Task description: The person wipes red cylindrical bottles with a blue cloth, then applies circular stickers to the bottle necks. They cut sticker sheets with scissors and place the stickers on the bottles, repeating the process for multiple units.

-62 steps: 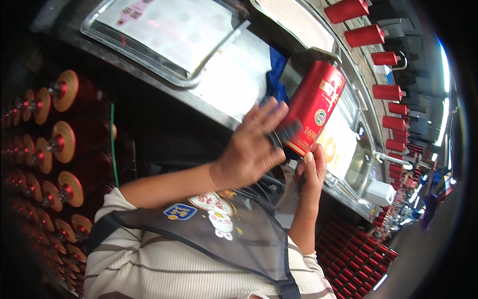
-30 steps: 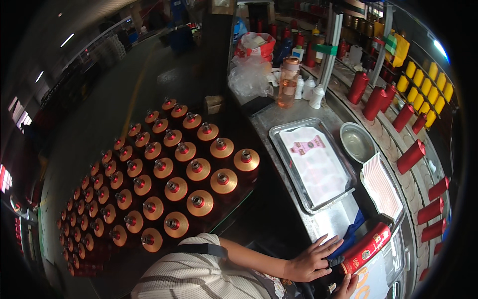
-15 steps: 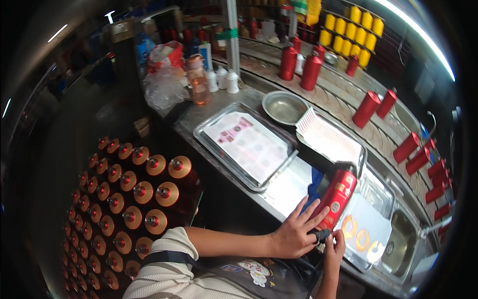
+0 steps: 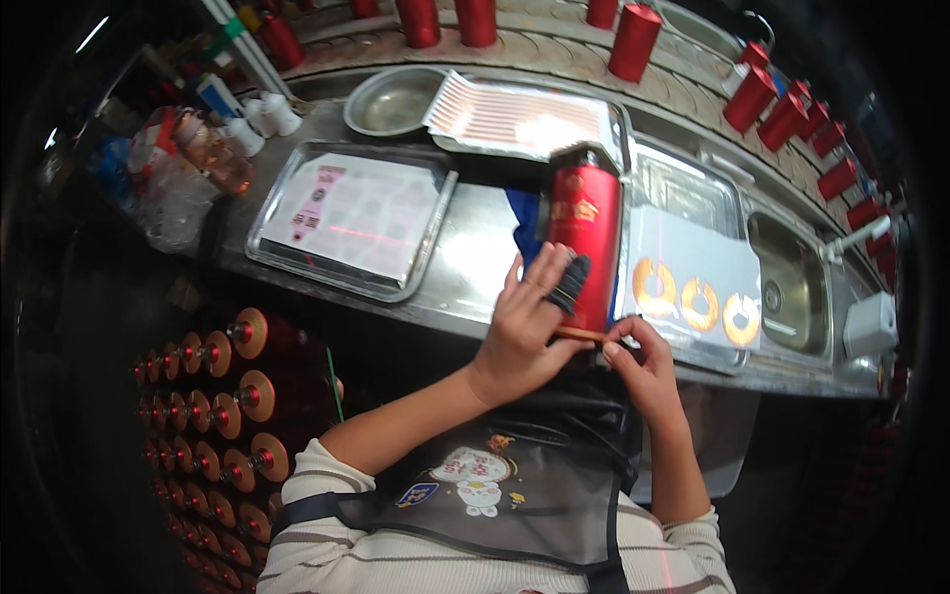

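A red bottle (image 4: 592,223) with gold print lies on the counter, its far end against a dark holder (image 4: 584,154). My left hand (image 4: 524,322) lies over the bottle's near part and steadies it. One of its fingers wears a black cover, and its thumb reaches to the near end. There, a thin gold ring edge (image 4: 580,335) shows, and my right hand (image 4: 643,364) pinches at its right side. Gold ring stickers (image 4: 699,302) sit on a grey sheet just right of the bottle. Blue cloth (image 4: 524,220) shows at the bottle's left.
A metal tray (image 4: 259,230) with a white sheet is on the left, a round metal bowl (image 4: 391,101) behind it. A striped label sheet (image 4: 515,117) lies beyond the bottle. To the right is a sink (image 4: 792,287). Red bottles with gold tops (image 4: 252,335) crowd the lower left.
My view has swung to the right, closer over the counter. The black-covered finger has moved from the bottle's near end up onto its side. My right hand still pinches at that end.
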The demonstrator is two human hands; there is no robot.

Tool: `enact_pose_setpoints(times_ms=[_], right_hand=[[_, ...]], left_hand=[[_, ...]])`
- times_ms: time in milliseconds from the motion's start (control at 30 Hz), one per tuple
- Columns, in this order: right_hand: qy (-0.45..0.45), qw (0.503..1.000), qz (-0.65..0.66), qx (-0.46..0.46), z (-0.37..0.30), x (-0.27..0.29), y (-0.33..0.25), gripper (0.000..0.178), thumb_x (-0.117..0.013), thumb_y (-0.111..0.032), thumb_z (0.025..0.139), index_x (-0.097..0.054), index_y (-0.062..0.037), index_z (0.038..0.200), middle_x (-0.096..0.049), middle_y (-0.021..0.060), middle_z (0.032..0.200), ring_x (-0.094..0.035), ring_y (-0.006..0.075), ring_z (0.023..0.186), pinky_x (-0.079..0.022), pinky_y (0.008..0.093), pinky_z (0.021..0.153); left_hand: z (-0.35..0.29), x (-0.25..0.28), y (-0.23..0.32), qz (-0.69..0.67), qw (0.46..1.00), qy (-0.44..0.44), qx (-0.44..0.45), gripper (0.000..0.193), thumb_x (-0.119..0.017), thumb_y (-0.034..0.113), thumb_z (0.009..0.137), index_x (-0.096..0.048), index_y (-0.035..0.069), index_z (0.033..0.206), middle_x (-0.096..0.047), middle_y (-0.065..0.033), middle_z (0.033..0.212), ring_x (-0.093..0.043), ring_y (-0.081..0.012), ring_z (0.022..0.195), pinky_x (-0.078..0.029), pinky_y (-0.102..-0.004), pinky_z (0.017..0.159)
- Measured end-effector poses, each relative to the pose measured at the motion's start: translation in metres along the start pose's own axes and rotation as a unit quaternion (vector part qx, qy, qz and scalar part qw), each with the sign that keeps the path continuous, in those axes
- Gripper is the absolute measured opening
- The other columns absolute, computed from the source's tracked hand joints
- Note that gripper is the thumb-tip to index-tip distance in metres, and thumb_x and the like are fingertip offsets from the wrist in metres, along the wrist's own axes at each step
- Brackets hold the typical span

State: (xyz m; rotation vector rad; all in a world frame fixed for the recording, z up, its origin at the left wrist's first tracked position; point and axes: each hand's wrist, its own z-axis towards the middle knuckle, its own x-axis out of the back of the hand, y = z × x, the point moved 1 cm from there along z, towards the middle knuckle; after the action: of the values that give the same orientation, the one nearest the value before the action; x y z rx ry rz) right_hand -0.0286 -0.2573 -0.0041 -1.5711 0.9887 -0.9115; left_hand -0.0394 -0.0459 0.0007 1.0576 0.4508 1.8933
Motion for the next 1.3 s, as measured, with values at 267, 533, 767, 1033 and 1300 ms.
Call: enact_pose_setpoints(times_ms=[267, 533, 767, 1033, 1300], right_hand=[[0.019, 1.000, -0.023, -0.001, -0.008, 0.002, -0.031, 0.014, -0.067, -0.013, 0.092, -0.058, -0.0037, 0.092, -0.054, -0.0053, 0.080, -0.045, -0.0005, 0.067, -0.033, 0.0170, 0.059], [0.058, 0.998, -0.019, -0.020, -0.008, 0.002, -0.036, 0.013, -0.065, -0.013, 0.090, -0.056, -0.0052, 0.085, -0.048, -0.0072, 0.068, -0.040, -0.0011, 0.056, -0.026, 0.0185, 0.049], [0.061, 0.998, 0.012, -0.015, 0.002, 0.001, -0.024, 0.013, -0.064, -0.014, 0.089, -0.056, -0.0061, 0.083, -0.048, -0.0063, 0.063, -0.041, 0.0005, 0.050, -0.029, 0.0186, 0.045], [0.048, 0.997, 0.045, -0.038, 0.004, 0.004, -0.020, 0.011, -0.065, -0.009, 0.090, -0.058, -0.0024, 0.084, -0.055, -0.0031, 0.082, -0.046, 0.0025, 0.073, -0.037, 0.0189, 0.064], [0.034, 0.997, 0.059, -0.034, 0.009, 0.002, -0.013, 0.008, -0.065, -0.006, 0.090, -0.060, -0.0014, 0.087, -0.060, -0.0013, 0.087, -0.053, 0.0018, 0.076, -0.041, 0.0181, 0.065]], left_hand=[[-0.050, 0.013, -0.013, 0.024, 0.999, 0.012, 0.032, 0.060, -0.082, 0.013, 0.078, -0.060, -0.003, 0.131, -0.052, -0.0230, 0.145, -0.050, -0.0384, 0.135, -0.025, -0.0573, 0.117], [-0.049, 0.017, -0.013, 0.033, 0.999, -0.012, 0.019, 0.028, -0.078, 0.008, 0.076, -0.073, -0.005, 0.100, -0.053, -0.0263, 0.143, -0.050, -0.0424, 0.135, -0.022, -0.0626, 0.115], [-0.035, 0.020, -0.008, 0.088, 0.994, -0.051, -0.049, 0.044, -0.078, 0.007, 0.074, -0.072, 0.004, 0.117, -0.051, -0.0247, 0.145, -0.050, -0.0417, 0.135, -0.021, -0.0636, 0.115], [-0.015, 0.021, 0.008, 0.159, 0.979, -0.084, -0.093, 0.040, -0.080, 0.008, 0.070, -0.076, 0.011, 0.110, -0.053, -0.0231, 0.144, -0.052, -0.0452, 0.131, -0.023, -0.0643, 0.113], [0.010, -0.003, 0.017, 0.196, 0.965, -0.079, -0.152, 0.027, -0.076, 0.012, 0.068, -0.076, 0.011, 0.095, -0.058, -0.0201, 0.139, -0.052, -0.0455, 0.131, -0.024, -0.0716, 0.108]])
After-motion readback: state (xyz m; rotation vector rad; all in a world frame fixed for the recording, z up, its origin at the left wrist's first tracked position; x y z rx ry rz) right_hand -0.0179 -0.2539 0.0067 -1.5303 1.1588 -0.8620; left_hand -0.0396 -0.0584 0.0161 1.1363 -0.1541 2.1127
